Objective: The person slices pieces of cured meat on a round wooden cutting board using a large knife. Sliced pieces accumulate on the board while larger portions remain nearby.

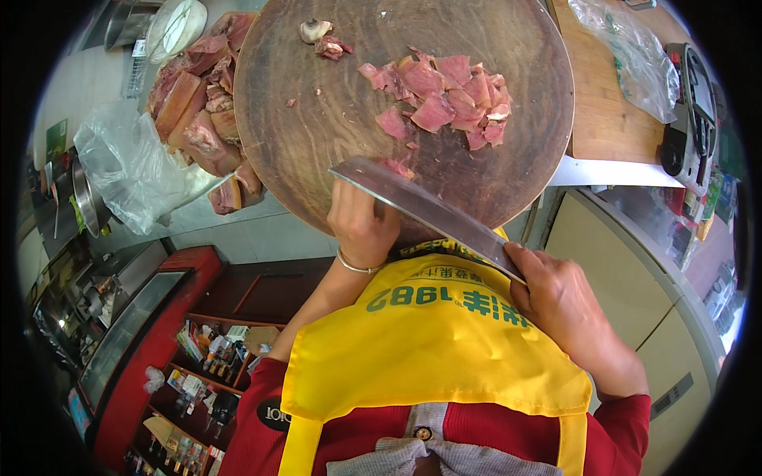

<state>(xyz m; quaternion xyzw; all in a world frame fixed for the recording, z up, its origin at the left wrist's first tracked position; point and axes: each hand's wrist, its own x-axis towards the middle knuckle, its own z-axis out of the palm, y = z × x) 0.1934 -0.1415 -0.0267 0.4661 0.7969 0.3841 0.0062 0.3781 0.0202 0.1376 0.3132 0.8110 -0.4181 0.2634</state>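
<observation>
My right hand (550,285) grips a broad Chinese kitchen knife (417,205), whose blade slants up to the left across the near part of a round wooden chopping block (286,131). Beside the blade's far end is my left hand (361,223), with a bangle on the wrist. Its fingers are bent and the blade hides their tips, so whether they hold anything cannot be seen. Just beyond the blade lies a small pink meat scrap (397,168). A heap of thin sliced cured meat (440,98) covers the block's right half. Trimmings (332,47) sit at the far left.
Large chunks of cured meat (202,113) are piled against the block's left side, near a clear plastic bag (128,166). On the right are a wooden board (607,107), another plastic bag (637,65) and a portable gas stove (693,119). A yellow apron (434,351) covers my front.
</observation>
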